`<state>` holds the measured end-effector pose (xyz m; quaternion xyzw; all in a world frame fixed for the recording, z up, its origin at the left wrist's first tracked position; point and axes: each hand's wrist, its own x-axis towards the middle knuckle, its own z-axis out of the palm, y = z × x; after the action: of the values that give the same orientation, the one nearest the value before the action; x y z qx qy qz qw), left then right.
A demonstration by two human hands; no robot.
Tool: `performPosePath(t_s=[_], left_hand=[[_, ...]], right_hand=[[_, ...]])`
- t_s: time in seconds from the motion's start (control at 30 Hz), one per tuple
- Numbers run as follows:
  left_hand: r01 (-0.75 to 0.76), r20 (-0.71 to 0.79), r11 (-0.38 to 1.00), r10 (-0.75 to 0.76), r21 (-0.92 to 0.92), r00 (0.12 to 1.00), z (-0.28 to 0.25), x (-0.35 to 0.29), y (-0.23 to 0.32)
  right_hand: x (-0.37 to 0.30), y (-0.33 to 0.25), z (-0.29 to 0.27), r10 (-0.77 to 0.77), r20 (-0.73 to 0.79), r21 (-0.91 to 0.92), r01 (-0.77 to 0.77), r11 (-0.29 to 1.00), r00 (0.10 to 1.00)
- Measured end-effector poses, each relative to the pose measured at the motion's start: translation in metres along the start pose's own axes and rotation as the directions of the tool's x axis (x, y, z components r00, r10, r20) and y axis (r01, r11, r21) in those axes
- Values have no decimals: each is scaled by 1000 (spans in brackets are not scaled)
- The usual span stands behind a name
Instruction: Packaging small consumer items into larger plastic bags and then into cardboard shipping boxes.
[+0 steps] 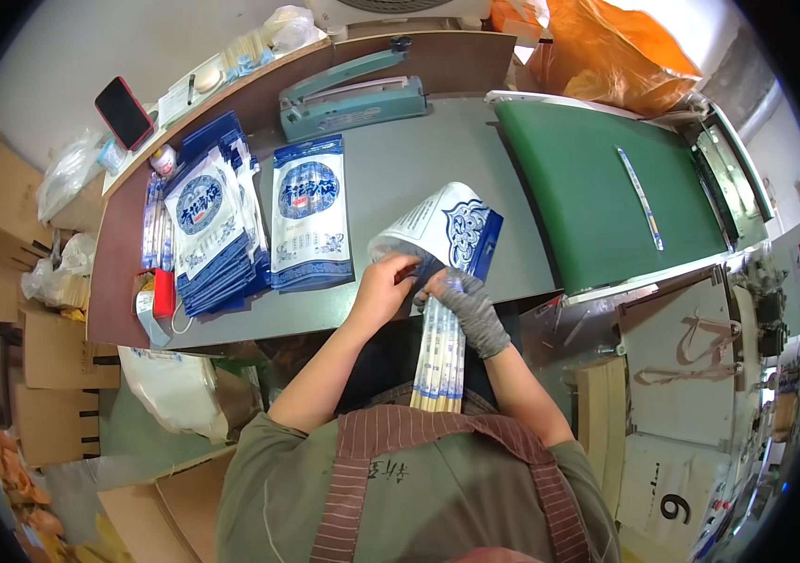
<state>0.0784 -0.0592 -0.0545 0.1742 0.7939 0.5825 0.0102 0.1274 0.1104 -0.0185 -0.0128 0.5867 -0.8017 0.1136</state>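
Note:
My bare left hand pinches the open mouth of a blue-and-white printed plastic bag, held just over the table's near edge. In a grey fingerless glove, my right hand grips a bundle of paper-wrapped chopsticks against the bag's mouth. The bundle's lower ends hang down toward my apron. Whether its upper ends are inside the bag is hidden by my fingers. Left of the hands lie a neat stack of the same bags and a looser, fanned pile of them.
A teal heat sealer stands at the back of the grey table. On the right is a green conveyor belt with one wrapped pair of chopsticks. A red tape dispenser sits near the left edge; a phone rests on the shelf.

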Motion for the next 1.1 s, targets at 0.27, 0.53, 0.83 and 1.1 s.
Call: performPosePath(t_s=[0.27,0.53,0.83,1.1], left_hand=[[-301,168,858,253,416,953,-19,-4,36],[-480,163,717,467,506,869,-42,3,19],[-312,113,839,293,446,949,-10,-1,17],[157,234,975,-117,-159,965,-16,-5,8]], right_hand=[[-1,-28,27,-151,164,-72,164,984,975],[1,-18,21,-89,144,-31,95,995,986],[-3,-30,32,-151,165,-129,173,976,975],[14,13,4,-68,52,24,67,997,996]])
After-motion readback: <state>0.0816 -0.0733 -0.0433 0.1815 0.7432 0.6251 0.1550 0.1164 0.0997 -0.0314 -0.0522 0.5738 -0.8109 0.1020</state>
